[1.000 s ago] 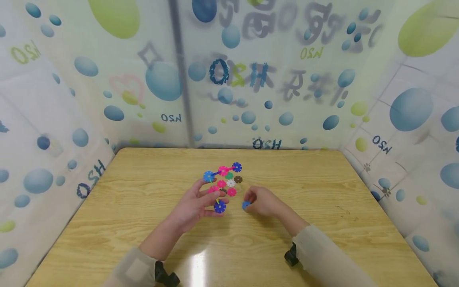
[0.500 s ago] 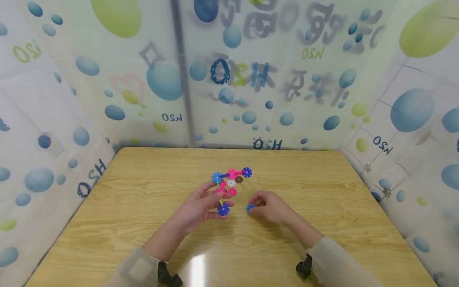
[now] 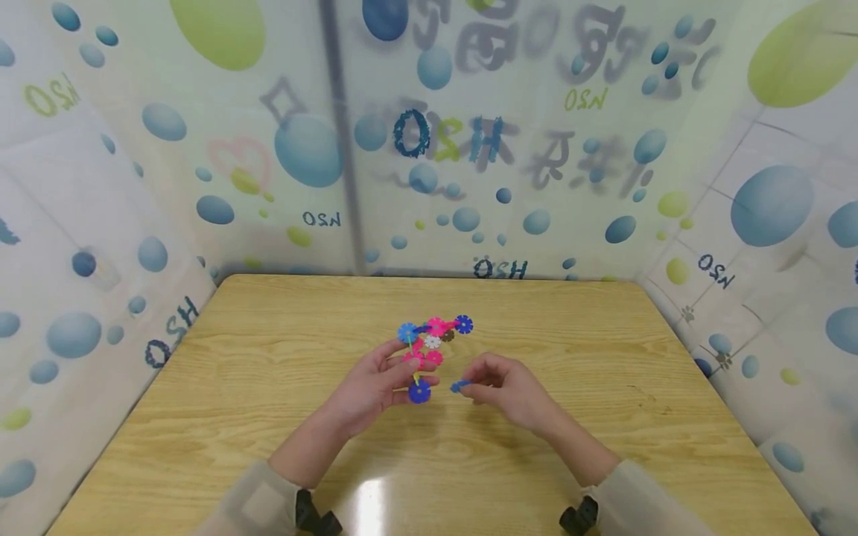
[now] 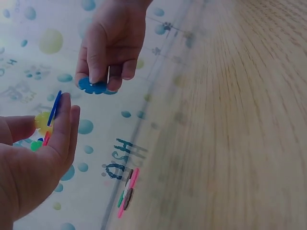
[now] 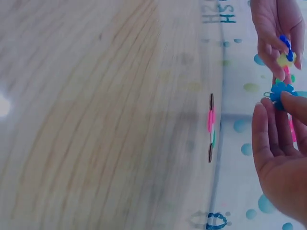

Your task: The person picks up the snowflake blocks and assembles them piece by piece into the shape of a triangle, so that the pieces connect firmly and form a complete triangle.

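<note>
My left hand (image 3: 369, 383) holds a joined chain of notched plastic discs (image 3: 436, 326), pinched between thumb and fingers above the table. Blue, pink and yellow pieces make up the chain, with a dark blue disc (image 3: 419, 391) at its near end. A single blue notched disc (image 3: 459, 386) is pinched between the thumb and fingertips of my right hand (image 3: 512, 391). In the head view it appears nearly edge-on. A small gap separates this blue disc (image 4: 92, 86) from the chain's dark blue disc (image 4: 54, 108) in the left wrist view.
Several loose discs lie on the wooden table (image 3: 268, 320) beyond my hands, among them a white disc (image 3: 432, 342), a pink disc (image 3: 435, 359) and a brown disc (image 3: 448, 336), partly behind the chain. Patterned curtains (image 3: 429, 201) enclose the table's back and sides.
My left hand and the chain have shifted right, now covering the green loose disc. My right hand has moved slightly right, and its blue disc has turned towards edge-on.
</note>
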`<state>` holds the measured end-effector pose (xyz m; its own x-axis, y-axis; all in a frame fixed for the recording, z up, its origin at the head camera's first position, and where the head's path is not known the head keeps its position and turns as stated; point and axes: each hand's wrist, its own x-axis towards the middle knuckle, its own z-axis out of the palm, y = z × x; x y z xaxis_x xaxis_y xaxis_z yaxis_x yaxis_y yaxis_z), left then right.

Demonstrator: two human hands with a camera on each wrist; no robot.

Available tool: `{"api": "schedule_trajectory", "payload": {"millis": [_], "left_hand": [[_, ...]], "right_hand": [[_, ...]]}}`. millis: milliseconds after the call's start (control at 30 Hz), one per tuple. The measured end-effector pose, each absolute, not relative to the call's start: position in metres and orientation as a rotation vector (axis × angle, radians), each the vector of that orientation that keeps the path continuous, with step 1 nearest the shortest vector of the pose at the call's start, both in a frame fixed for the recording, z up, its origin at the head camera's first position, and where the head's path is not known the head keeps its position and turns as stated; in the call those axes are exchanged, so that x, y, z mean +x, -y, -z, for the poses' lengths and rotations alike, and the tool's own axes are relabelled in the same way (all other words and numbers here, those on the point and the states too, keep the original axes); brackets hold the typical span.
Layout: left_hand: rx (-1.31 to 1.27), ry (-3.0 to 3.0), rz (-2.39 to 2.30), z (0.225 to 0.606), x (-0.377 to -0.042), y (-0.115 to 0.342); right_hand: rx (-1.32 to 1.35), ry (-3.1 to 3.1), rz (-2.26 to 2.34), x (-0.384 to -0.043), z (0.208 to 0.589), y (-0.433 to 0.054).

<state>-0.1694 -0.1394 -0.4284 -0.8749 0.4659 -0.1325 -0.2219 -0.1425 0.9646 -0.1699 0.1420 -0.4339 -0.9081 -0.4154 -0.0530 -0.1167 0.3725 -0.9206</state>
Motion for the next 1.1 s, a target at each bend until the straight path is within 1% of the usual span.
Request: {"api": "schedule_trajectory", "payload": {"millis": [500,1100], "left_hand": [[0.255,-1.695,-2.072,0.426,-0.166,0.138],[0.234,-1.705,-2.062,0.424,-0.167,0.137]], "right_hand": [[-0.498,-2.282,1.677,-0.161,0.424,-0.129],[-0.557,-2.266,1.674,-0.159,0.423,-0.128]]}}
